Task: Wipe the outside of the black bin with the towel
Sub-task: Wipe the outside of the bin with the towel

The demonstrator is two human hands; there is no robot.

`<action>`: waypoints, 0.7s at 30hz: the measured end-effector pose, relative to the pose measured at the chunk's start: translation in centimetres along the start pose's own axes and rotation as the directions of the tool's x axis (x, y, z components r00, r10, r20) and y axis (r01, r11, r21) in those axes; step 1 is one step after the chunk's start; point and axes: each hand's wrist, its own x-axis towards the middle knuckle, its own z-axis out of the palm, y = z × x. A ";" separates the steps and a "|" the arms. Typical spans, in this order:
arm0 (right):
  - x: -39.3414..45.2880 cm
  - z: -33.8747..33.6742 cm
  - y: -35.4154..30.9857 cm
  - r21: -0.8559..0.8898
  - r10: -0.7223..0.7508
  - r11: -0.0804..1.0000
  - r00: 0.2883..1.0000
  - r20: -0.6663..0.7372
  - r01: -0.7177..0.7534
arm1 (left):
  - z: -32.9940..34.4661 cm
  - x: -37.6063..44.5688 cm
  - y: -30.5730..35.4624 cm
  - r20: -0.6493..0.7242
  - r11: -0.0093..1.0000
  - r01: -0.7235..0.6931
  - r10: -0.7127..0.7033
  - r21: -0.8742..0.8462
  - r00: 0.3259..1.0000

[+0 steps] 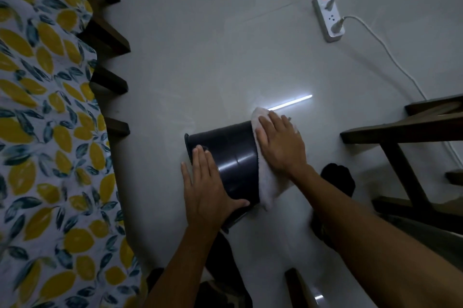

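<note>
From the head camera, the black bin (230, 157) lay on its side on the shiny gray floor (213, 57), with its rim toward the lemon-print cloth (45, 132) and its bottom toward the wooden frame (406, 137). The left hand (208, 189) lay flat and open on the bin's side near the rim, pressing but not gripping. The right hand (280, 144) lay flat with fingers spread on the white towel (269, 182), pushing it against the bin's bottom end; a white power strip (328, 16) sat well apart.
</note>
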 end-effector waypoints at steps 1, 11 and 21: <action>-0.9 0.0 0.1 -0.002 0.041 0.999 0.999 0.012 -0.041 | 0.0 0.1 0.0 -0.005 1.000 0.000 0.000 -0.006 1.000; -6.5 2.5 -3.0 -0.065 0.113 0.992 0.993 0.046 -0.110 | -1.5 2.8 -1.7 -0.065 0.987 -0.071 0.062 -0.147 0.996; -4.7 2.9 -4.0 -0.002 0.179 0.984 0.983 0.045 -0.179 | -1.6 1.1 -0.8 0.132 0.393 0.266 -0.337 -0.880 0.932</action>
